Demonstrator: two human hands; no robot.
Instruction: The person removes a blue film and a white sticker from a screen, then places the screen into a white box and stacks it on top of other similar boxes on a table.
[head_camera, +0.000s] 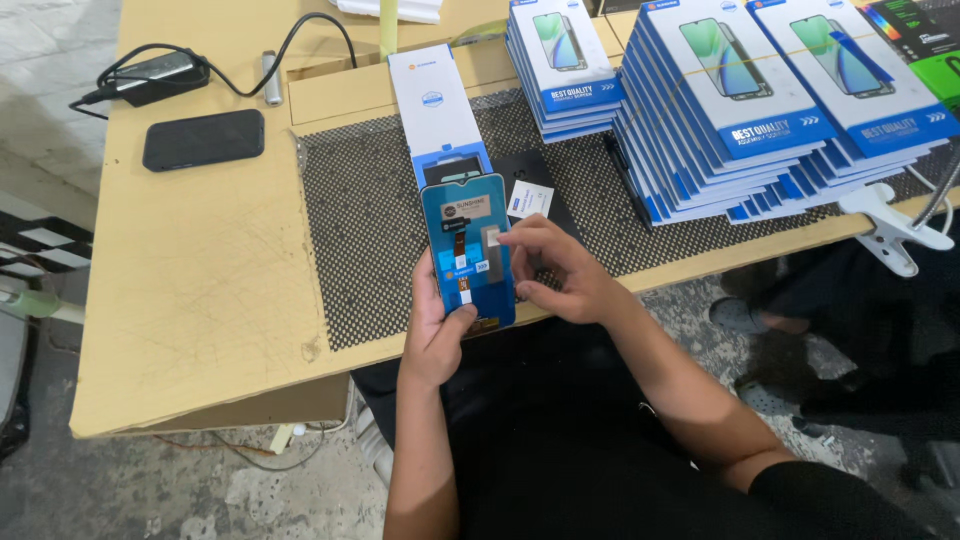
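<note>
Broadly, you sit at a tan wooden table (200, 290) with a black perforated mat (370, 210) spread across its near half. Toward the far right stand stacks of blue-and-white boxes (740, 100), each printed with a picture of a phone, and a smaller stack (562, 62) stands beside them. One long white-and-blue box (437, 108) lies open on the mat, just behind your hands. On the left part of the table rest a dark phone (203, 138) lying flat and a black power adapter (157, 76) with its cable.

Your left hand (437, 335) cradles a blue phone screen panel (468, 250) from below and from the left side, back face up, fingers wrapped along its edge and thumb pressed on its lower part. Your right hand (555, 270) is loosely curled at the panel's right edge, index fingertip touching a small grey patch on its back. A small white card (529, 199) lies on the mat just beyond that hand.
</note>
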